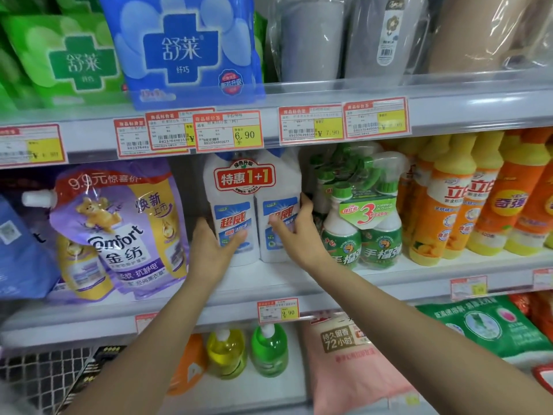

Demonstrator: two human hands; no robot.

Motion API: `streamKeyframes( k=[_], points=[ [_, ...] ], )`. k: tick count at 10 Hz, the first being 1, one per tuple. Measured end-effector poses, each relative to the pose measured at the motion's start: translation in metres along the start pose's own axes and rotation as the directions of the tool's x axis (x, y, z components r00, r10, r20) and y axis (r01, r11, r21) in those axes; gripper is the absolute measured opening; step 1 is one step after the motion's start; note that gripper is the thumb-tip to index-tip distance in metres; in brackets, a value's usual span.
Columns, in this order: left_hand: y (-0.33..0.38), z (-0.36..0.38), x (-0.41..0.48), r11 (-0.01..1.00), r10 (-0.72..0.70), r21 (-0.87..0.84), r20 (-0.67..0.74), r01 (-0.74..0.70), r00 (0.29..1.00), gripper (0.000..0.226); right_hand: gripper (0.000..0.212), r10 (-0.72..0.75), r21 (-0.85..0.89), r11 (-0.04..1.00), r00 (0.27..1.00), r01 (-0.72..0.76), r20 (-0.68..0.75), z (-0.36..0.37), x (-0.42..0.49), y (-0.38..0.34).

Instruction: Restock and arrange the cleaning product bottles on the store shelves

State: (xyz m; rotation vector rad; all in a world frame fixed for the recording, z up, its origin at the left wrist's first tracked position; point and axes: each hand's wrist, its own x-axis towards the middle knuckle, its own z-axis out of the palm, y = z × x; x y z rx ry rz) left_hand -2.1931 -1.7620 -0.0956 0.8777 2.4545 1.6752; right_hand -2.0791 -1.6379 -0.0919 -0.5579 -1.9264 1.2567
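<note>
A twin pack of white cleaner bottles point(248, 187) with a red "1+1" sticker stands upright on the middle shelf point(281, 280). My left hand point(214, 250) grips the left bottle low down, thumb across its blue label. My right hand point(294, 232) grips the right bottle, fingers wrapped round its right side and thumb on the front. Both forearms reach up from the bottom of the view.
Purple Comfort softener pouches point(119, 232) lean at the left of the twin pack. Green spray bottles point(362, 223) stand close on its right, then several orange and yellow bottles point(466, 199). Below are yellow point(226, 351) and green point(269, 350) bottles and a pink bag point(350, 369).
</note>
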Motion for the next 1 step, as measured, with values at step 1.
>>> streamKeyframes(
  k=[1],
  points=[
    [-0.0026, -0.0055, -0.0346, 0.969, 0.177, 0.2, -0.153, -0.145, 0.972, 0.079, 0.084, -0.047, 0.007, 0.999, 0.998, 0.047, 0.031, -0.0109, -0.0245, -0.0035]
  ],
)
